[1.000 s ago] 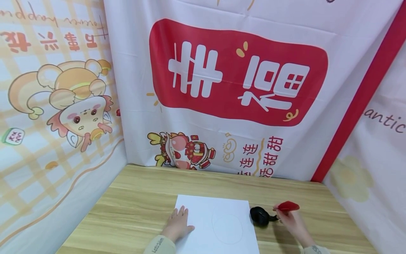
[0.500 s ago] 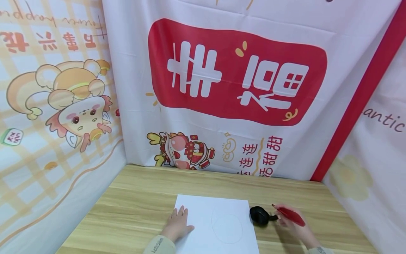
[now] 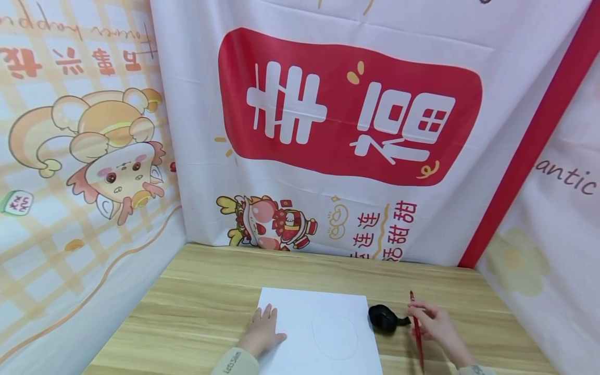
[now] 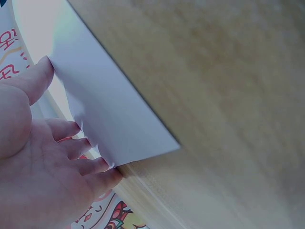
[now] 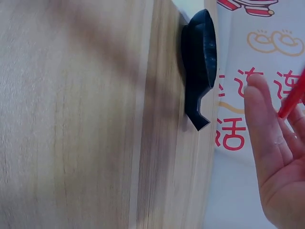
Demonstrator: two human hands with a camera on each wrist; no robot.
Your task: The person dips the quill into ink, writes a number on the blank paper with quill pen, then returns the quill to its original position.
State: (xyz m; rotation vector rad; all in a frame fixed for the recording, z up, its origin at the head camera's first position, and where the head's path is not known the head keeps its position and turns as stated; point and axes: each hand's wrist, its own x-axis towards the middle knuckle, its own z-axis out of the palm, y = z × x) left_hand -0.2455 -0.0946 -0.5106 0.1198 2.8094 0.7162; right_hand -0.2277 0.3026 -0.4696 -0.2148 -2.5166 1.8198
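My left hand (image 3: 261,332) lies flat with fingers spread on the left part of a white sheet of paper (image 3: 295,307). In the left wrist view the fingertips (image 4: 107,164) are right at the sheet, whose corner stretches out past them. A faint, thin round outline is drawn on the paper's right half. To the right of the sheet, my right hand (image 3: 436,325) holds a slim red pencil (image 3: 417,333) between thumb and fingers, one end pointing away and the other toward me. In the right wrist view only part of the pencil (image 5: 293,98) shows.
Between the paper and my right hand rests a black, round, shallow dish-like object (image 3: 383,319) with a short handle, the handle pointing toward that hand. Wood-grain tabletop (image 3: 201,297) surrounds the sheet. Printed cloth hangs (image 3: 351,203) stand behind and at both sides.
The red pencil has swung round in my right hand, from a blurred slant to pointing lengthwise away from me. My left hand, the paper and the black object stay put.
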